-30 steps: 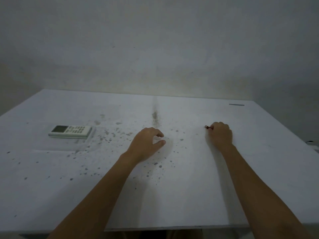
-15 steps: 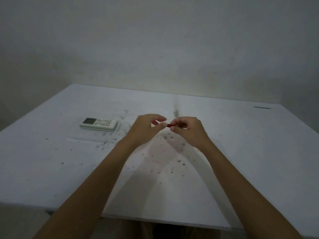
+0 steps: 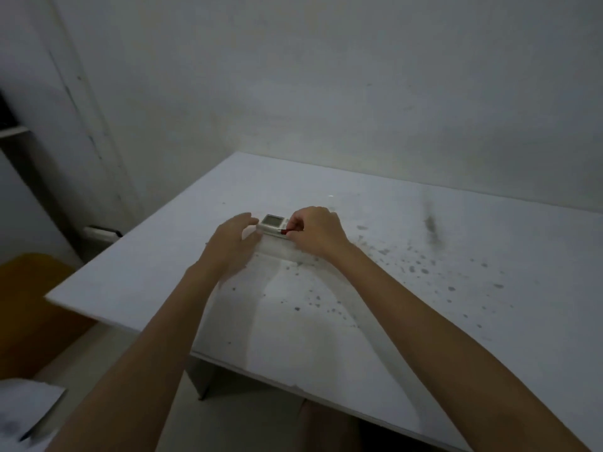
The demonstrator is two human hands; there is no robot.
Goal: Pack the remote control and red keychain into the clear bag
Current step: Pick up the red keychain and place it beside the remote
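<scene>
A white remote control [image 3: 271, 224] with a small screen lies on the white table [image 3: 424, 288], its right part hidden behind my right hand. The clear bag [image 3: 277, 247] lies flat on the table just in front of the remote, faint and hard to outline. My right hand [image 3: 315, 234] is closed on a small red keychain [image 3: 284, 231], whose red tip shows at my fingertips over the remote's near edge. My left hand [image 3: 231, 246] hovers at the bag's left side, fingers spread, holding nothing that I can make out.
The table's left edge [image 3: 137, 249] drops off close to my left hand. Beyond it stand an orange-brown object [image 3: 29, 298] and a wall with a shelf [image 3: 13, 132]. Dark specks cover the table at the right. White paper [image 3: 26, 409] lies bottom left.
My view has swung left. Both hands moved from the table's middle to the remote and bag, the right one carrying the red keychain.
</scene>
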